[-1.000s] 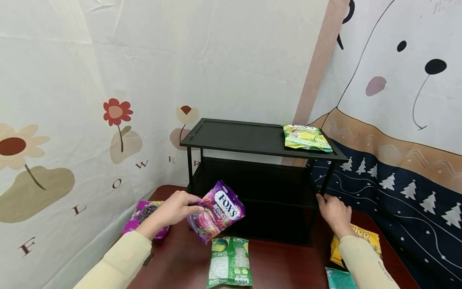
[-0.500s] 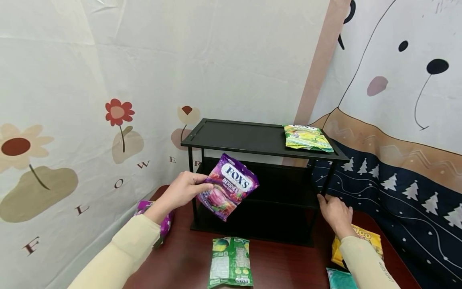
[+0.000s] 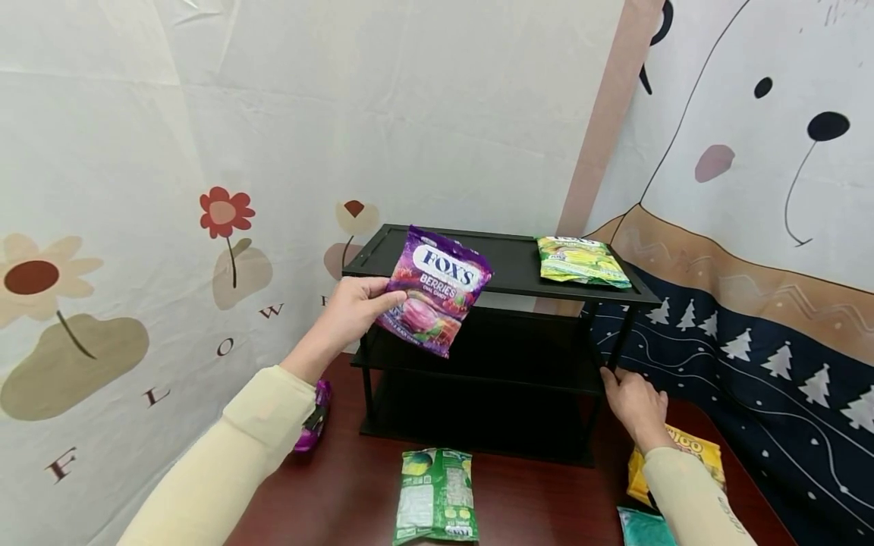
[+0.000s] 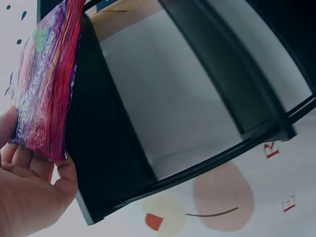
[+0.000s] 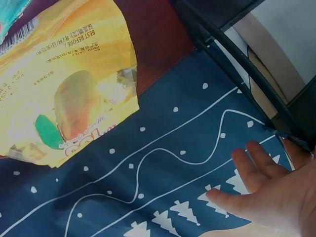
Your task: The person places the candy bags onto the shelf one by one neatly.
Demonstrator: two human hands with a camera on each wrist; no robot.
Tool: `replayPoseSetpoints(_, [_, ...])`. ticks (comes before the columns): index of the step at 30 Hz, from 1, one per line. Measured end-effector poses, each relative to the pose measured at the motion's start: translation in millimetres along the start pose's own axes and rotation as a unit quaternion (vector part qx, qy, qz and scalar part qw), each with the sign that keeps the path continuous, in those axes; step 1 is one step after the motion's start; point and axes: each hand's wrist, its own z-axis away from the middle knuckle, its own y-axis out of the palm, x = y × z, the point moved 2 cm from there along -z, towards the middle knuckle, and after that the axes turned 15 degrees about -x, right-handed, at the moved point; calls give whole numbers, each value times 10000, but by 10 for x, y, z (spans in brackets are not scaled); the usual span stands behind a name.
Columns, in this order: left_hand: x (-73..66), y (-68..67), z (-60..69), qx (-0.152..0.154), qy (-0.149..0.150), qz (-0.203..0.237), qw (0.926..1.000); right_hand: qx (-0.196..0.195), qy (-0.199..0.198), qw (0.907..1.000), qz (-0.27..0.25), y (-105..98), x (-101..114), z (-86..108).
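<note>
My left hand [image 3: 344, 318] pinches a purple Fox's Berries candy bag [image 3: 437, 292] by its left side, thumb in front. The bag is tilted and held in front of the top tier of a black three-tier rack [image 3: 437, 254]. In the left wrist view the bag [image 4: 47, 84] appears nearly edge-on beside the rack's dark frame. My right hand [image 3: 635, 406] holds the rack's right front post between thumb and index finger, its other fingers loose. On the top tier's right end lies a yellow-green Fox's candy bag [image 3: 582, 262].
A green candy bag [image 3: 437, 493] lies on the reddish-brown table [image 3: 532, 500] before the rack. Right, partly behind the right forearm, are a yellow bag [image 3: 693, 455] and a teal bag [image 3: 645, 527]. A purple-magenta bag [image 3: 314, 417] lies left. Printed cloth [image 3: 478, 114] hangs behind.
My left hand has raised the purple Fox's bag from below the middle tier to the top tier's height, slightly rightward. The right hand stays at the post.
</note>
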Motion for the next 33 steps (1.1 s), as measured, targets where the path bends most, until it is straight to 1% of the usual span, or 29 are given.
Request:
replayPoseSetpoints(3, [-81,-5,-97,-219,-88,83,9997,-4,9,10000,4,-4,1,1])
replayPoseSetpoints(6, [-164,9,-198,-442,-165,65,9989,-30,15,10000,-44,-15,4,-1])
replayPoseSetpoints(9, [-244,50,-298,-648,-245,56,9976,-5,35,10000,-29,-18,5,-2])
replayPoseSetpoints(11, [-286,87,-364,-803,-243,78,9964,49,48,10000,-4,-17,2,-5])
replayPoseSetpoints(14, [-321,148,-457,-1127,-217,96,9933,109,75,9999,13,-13,-1,-9])
replayPoseSetpoints(17, [-330,196,-534,-1456,-197,-57,9891,125,97,9999,21,-8,0,-8])
replayPoseSetpoints(19, [-330,216,-571,-1599,-228,-258,9865,122,94,9999,30,-9,2,-11])
replayPoseSetpoints(22, [-323,221,-609,-1563,-165,-789,9844,108,76,9999,30,-11,5,-14])
replayPoseSetpoints(25, [-300,208,-615,-1321,-71,-1299,9827,102,71,9999,41,-9,7,-8])
replayPoseSetpoints(28, [-272,196,-576,-1113,9,-1427,9835,113,76,9999,43,-10,6,-5])
replayPoseSetpoints(30, [-245,197,-538,-1052,96,-1414,9843,125,78,9999,43,-11,7,-7])
replayPoseSetpoints(33, [-199,222,-472,-1072,407,-1518,9817,136,73,9999,26,-6,3,-8])
